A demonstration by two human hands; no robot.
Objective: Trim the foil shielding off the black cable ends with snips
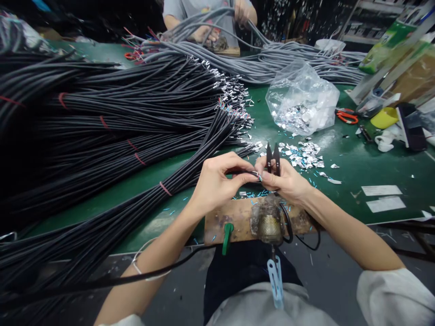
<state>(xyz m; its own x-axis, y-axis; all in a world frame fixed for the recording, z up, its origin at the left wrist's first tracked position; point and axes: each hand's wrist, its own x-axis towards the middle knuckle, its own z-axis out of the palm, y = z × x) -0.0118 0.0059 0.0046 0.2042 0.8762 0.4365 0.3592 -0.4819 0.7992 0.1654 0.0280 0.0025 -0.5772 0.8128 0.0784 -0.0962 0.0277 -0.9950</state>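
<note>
Near the middle, my left hand (pixel 219 181) is closed round the end of a black cable (pixel 243 172), whose short coloured wires (pixel 259 177) stick out toward the right. My right hand (pixel 283 179) pinches at those wires with thumb and forefinger. It also holds black snips (pixel 273 158), blades pointing up and apart, clear of the wires. Just below the hands, a metal fixture (pixel 270 224) stands on a wooden board (pixel 217 222) with a green clip (pixel 227 237). Blue wire bits lie around the board.
Bundled black cables (pixel 136 108) cover the left side. Behind lie grey cables (pixel 272 59), handled by another person (pixel 217 27). At right are a clear bag (pixel 302 99), foil scraps (pixel 306 155), orange-handled scissors (pixel 347 116) and white strips (pixel 382 190). A blue clip (pixel 275 280) hangs below the fixture.
</note>
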